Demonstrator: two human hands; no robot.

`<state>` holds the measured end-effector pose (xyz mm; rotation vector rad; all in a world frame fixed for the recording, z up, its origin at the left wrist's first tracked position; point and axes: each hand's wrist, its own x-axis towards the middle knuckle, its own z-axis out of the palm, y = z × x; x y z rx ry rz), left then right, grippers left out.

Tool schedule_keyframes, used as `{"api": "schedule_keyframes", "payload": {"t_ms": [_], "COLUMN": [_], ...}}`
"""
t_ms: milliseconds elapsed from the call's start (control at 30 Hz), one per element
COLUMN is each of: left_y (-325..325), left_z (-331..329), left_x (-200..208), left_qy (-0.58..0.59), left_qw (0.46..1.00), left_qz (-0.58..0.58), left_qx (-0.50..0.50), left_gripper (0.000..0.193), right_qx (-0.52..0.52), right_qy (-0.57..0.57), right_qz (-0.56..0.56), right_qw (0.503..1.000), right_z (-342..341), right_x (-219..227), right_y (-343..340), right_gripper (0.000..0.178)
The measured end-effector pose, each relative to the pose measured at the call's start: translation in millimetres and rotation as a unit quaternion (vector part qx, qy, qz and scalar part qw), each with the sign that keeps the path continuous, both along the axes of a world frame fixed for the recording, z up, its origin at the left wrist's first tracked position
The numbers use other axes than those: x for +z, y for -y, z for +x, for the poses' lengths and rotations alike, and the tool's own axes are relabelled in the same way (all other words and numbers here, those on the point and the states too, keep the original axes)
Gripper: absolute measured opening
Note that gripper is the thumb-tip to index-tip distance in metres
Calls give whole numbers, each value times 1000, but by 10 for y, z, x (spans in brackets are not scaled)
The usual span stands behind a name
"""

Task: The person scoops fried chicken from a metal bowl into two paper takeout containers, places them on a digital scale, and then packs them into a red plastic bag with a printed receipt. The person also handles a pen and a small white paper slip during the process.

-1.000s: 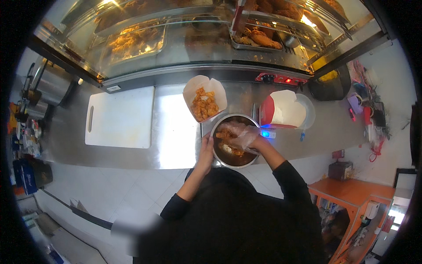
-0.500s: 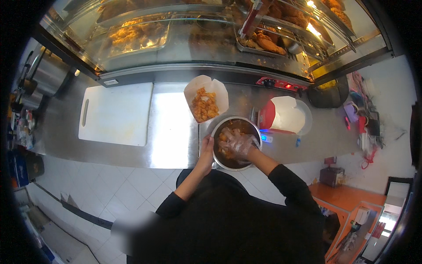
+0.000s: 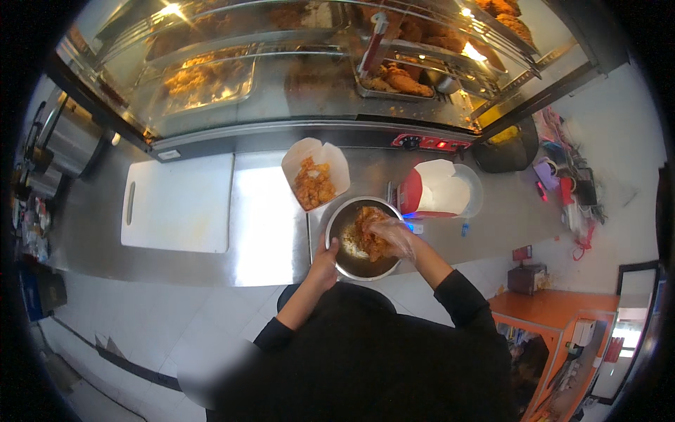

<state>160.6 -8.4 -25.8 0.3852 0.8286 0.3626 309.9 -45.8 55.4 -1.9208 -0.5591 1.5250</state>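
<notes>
A round steel bowl sits at the counter's front edge. My bare left hand grips its left rim, thumb uppermost. Inside, my right hand, in a clear plastic glove, is closed around reddish-brown fried chicken pieces; its fingertips are partly hidden among them. Pale yellowish bits lie in the bowl beside the chicken. Behind the bowl, a white paper food box stands with its flaps up, holding more fried chicken pieces.
A red-and-white paper box and a clear round lid lie right of the bowl. The white cutting board is at left. A glass warming cabinet with trays of fried chicken spans the back. A dark bin stands back right.
My right hand has shifted toward the bowl's right side with the chicken gathered under its fingers, baring the pale bits and bowl bottom. My left hand stays on the rim. The whole view has shifted slightly.
</notes>
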Motion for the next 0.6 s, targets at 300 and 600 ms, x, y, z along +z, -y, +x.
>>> {"api": "schedule_keyframes", "payload": {"t_ms": [300,600], "left_y": [9,16], "left_z": [52,80], "left_x": [-12,-218], "left_qy": [33,103], "left_qw": [999,994], "left_qz": [6,30], "left_qx": [-18,-9], "left_gripper": [40,40], "right_qx": [-121,237], "right_qy": [-57,268], "right_qz": [344,170], "right_qw": [929,918], "right_z": [711,1320], "right_x": [395,554], "right_y": [403,216], "right_gripper": [38,49]}}
